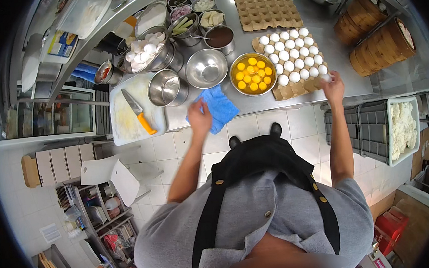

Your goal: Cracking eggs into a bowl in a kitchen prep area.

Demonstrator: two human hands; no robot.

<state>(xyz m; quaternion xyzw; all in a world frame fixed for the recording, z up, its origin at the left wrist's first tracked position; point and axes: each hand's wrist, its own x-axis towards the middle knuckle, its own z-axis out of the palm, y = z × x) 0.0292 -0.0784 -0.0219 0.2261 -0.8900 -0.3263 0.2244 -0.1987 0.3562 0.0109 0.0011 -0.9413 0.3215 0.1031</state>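
Note:
My right hand [333, 86] has its fingers on a white egg [326, 77] at the near right corner of a cardboard egg tray [300, 88]. Rows of white eggs [299, 63] fill much of this tray. Over the near edge of the steel table, my left hand [200, 114] hovers by a blue cloth [218, 109]; its fingers are curled and blurred, and whether anything is in them is unclear. Between the hands, a steel bowl [235, 86] holds many raw egg yolks [252, 69] in egg white. Left of it are an unfilled steel bowl [206, 66] and a deep steel pot [164, 87].
An orange-handled knife [139, 112] lies on a white cutting board [119, 121] at the left. Behind it, a steel pot holds eggshells [145, 53]. A bare egg tray [267, 9] lies at the back, bamboo steamers [375, 50] at the right, stacked grey crates [373, 135] below.

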